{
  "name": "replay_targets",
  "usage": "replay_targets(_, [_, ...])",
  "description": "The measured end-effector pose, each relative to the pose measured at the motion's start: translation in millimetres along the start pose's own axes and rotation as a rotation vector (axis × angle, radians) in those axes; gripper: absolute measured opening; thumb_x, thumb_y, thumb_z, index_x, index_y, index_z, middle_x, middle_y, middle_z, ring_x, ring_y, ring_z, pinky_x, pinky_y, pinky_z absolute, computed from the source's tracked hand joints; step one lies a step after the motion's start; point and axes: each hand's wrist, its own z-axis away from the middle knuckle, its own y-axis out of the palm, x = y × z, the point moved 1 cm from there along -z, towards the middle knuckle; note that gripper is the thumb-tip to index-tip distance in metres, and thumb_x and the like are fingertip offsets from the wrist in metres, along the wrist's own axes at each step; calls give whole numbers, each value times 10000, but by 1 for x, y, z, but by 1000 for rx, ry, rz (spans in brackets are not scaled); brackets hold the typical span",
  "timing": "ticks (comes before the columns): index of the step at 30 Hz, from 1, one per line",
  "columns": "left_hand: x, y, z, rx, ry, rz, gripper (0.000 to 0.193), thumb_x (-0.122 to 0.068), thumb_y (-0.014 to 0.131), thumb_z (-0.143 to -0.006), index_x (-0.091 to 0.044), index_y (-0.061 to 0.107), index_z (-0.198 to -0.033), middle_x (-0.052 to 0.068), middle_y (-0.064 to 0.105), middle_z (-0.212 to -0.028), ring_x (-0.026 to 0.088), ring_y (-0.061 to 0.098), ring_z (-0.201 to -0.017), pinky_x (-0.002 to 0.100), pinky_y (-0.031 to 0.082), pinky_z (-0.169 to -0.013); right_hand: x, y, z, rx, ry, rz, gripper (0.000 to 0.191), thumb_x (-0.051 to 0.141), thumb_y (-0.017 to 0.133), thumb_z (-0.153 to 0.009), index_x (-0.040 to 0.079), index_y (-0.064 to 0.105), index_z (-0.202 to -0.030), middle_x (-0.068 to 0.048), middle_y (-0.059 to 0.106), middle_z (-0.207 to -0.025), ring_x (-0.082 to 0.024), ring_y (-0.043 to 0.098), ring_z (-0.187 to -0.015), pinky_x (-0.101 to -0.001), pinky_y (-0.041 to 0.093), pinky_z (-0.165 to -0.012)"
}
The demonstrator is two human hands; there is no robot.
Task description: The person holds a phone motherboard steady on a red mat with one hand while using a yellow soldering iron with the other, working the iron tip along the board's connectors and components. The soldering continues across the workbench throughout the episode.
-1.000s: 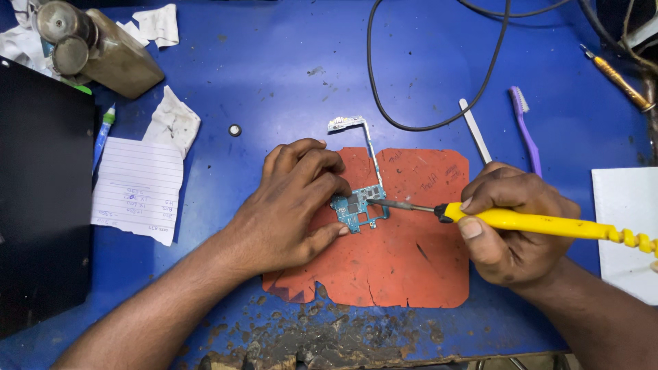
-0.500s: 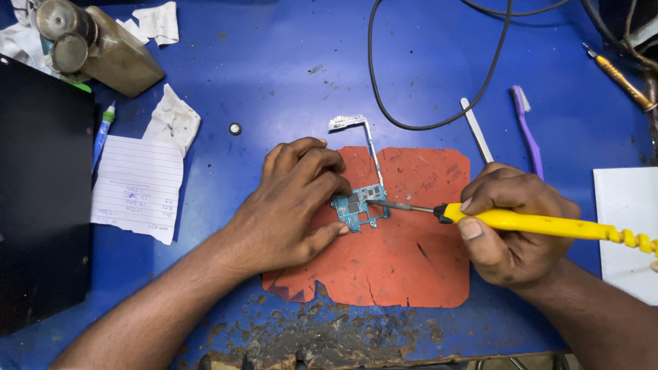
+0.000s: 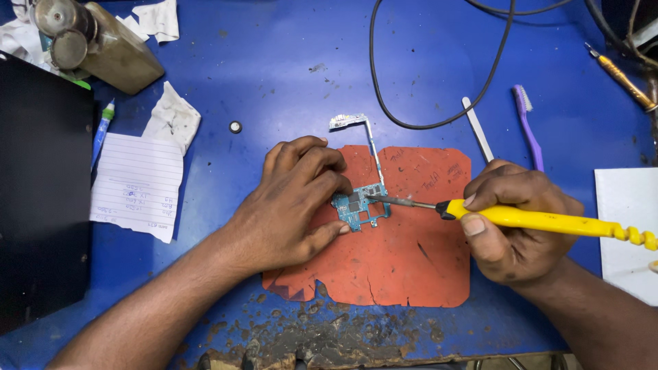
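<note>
Left hand (image 3: 288, 202) fingers pin circuit board (image 3: 360, 205) on orange mat (image 3: 404, 260), right hand (image 3: 510, 226) clenched on yellow soldering iron (image 3: 541, 220), tip on board; purple toothbrush (image 3: 528, 127), black cable (image 3: 439, 123) lie beyond on blue surface (image 3: 274, 68).

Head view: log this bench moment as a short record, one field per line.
left hand: fingertips pin the small circuit board down
right hand: grips the yellow-handled soldering iron, metal tip on the board
surface under board: orange mat on the blue table
right of mat: purple toothbrush, white spudger
left of mat: lined paper note, pen
top: black cable looped
</note>
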Motion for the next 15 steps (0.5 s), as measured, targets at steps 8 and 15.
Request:
replay_targets(8, [0, 1, 0, 6, -14, 6, 489, -319, 861, -726, -79, 658, -1100, 131, 521, -1288, 386, 383, -1361, 542, 317, -1108, 0, 0, -2, -14, -18, -1, 146, 131, 639, -978, 31, 534, -988, -43, 618, -756, -114, 633, -669, -239, 529, -584])
replay_targets(15, [0, 1, 1, 7, -7, 9, 487, -307, 859, -728, -82, 656, -1109, 131, 520, -1291, 384, 388, -1360, 541, 320, -1111, -1, 1, -1, -11, -6, 4, 142, 123, 641, -972, 27, 537, -987, -49, 619, -756, -115, 634, -648, -242, 526, -576])
